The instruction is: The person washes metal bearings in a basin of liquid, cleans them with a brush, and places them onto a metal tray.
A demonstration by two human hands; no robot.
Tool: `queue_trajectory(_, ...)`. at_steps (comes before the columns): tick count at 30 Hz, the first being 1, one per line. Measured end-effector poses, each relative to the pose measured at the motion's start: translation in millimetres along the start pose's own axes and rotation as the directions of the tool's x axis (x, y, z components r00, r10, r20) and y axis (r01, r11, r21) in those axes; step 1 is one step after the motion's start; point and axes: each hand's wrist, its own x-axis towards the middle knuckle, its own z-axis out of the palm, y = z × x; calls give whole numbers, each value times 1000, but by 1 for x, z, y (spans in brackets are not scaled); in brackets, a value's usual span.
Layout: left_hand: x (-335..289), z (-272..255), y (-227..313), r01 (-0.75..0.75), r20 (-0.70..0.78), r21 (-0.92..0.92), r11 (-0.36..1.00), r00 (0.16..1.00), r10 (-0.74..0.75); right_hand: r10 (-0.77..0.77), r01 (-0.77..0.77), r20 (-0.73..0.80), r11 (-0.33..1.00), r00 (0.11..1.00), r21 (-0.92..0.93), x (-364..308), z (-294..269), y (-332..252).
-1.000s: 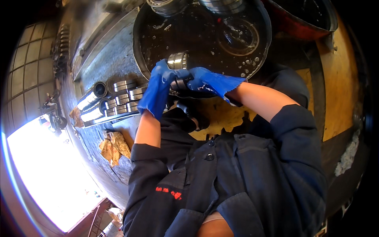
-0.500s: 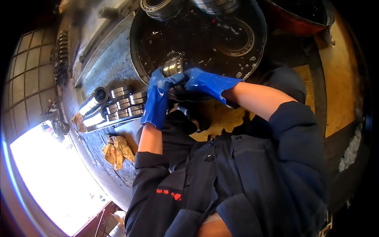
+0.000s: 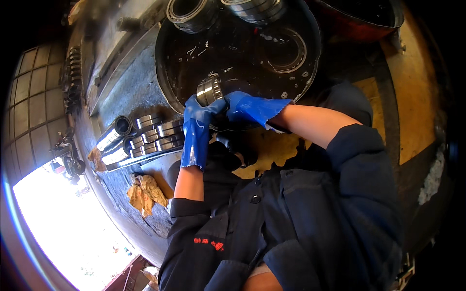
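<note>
Left hand (image 3: 196, 110): gloved in blue, grasping the steel bearing (image 3: 209, 90) at its lower left with curled fingers.
Right hand (image 3: 241, 105): also gloved in blue, just beside the left hand, close to the lower right of the same bearing; fingertips shadowed and partly hidden, so cannot tell whether clenched on the metal or only near it.
Held bearing's place: over the near part of the round tub (image 3: 163, 83), tilted, with bright outer bands toward the left and a row of rollers toward the right.
Tub contents: dark, shiny liquid with pale flecks and bubbles; a ring (image 3: 303, 56) low in it on the right, partly covered.
Far edge of tub: a large bearing (image 3: 193, 18) on the left, with its round opening in view; a second large bearing (image 3: 255, 10) to its right, cut off by the upper border.
Left of the gloves: stacked bearing rings (image 3: 156, 135) in shiny rows on a tray (image 3: 145, 158), next to two pale wrapped rolls (image 3: 109, 140) with dark open ends.
Below the tray: crumpled brown paper (image 3: 146, 192).
Upper right: a red tub (image 3: 374, 33), near a yellow board (image 3: 413, 106).
Clothing: dark jacket (image 3: 301, 213) with sleeves pushed up, baring both forearms; small red marking on the chest.
</note>
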Motion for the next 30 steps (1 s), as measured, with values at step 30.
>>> queue_trajectory(30, -14, 3, 4, -63, -237, -144, 988, 971, 27, -110, -14, 57, 363, 992, 932, -75, -19, -39)
